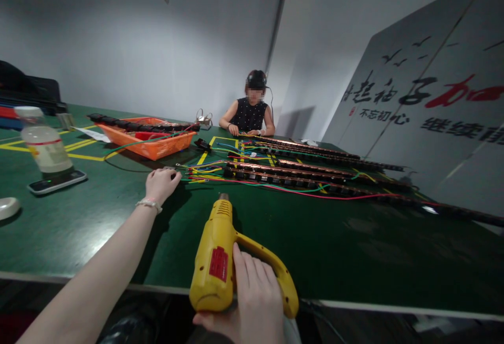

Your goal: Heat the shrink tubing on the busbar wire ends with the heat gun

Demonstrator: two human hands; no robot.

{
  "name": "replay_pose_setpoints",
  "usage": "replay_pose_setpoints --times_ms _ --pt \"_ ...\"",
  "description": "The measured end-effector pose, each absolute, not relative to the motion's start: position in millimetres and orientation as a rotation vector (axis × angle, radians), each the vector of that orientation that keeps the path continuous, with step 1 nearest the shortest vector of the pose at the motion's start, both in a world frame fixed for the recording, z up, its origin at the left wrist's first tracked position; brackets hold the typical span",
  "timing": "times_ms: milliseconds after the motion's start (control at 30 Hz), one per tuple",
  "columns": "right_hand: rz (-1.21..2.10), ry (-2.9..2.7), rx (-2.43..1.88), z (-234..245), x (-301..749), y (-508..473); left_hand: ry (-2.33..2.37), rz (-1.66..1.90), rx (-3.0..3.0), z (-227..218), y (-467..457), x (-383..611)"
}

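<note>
A yellow heat gun (214, 260) with a red label lies under my right hand (254, 291), its metal nozzle pointing away toward the wires. My right fingers pass inside its loop handle and the thumb curls behind the rear end. My left hand (162, 184), with a bracelet at the wrist, is closed at the left end of the coloured wires (205, 172). A wire seems to run into its fingertips, though the grip itself is mostly hidden. The wires come out of long dark, copper-edged strips (299, 177) stretching to the right across the green table (315, 239).
An orange basket (153, 147) holding more strips stands at the back left. Nearer on the left are a bottle (49, 149), a phone (59, 182) and a white object (8, 207). A person (252, 113) sits across the table, hands at the strips.
</note>
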State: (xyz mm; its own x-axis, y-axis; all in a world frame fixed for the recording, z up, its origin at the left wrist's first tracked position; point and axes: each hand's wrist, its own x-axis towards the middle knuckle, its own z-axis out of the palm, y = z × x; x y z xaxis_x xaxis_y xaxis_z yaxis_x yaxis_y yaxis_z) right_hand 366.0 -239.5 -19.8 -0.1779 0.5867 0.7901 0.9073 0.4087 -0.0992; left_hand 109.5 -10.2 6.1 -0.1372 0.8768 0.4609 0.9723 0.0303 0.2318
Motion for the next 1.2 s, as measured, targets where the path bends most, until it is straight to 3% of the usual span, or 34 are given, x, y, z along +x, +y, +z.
replay_pose_setpoints --times_ms 367,667,933,1200 --pt "-0.476 -1.877 -1.285 -17 365 -241 -2.413 -0.726 -1.770 3 -11 89" --pt "-0.432 -1.924 -1.237 -13 390 -245 -2.418 -0.971 -1.555 -8 14 54" --pt "-0.502 -1.788 -1.241 -35 399 -239 -1.950 -1.194 -1.509 -15 39 56" --pt "-0.575 -1.771 -1.249 -47 396 -236 -1.478 -1.017 -2.304 -4 67 173"
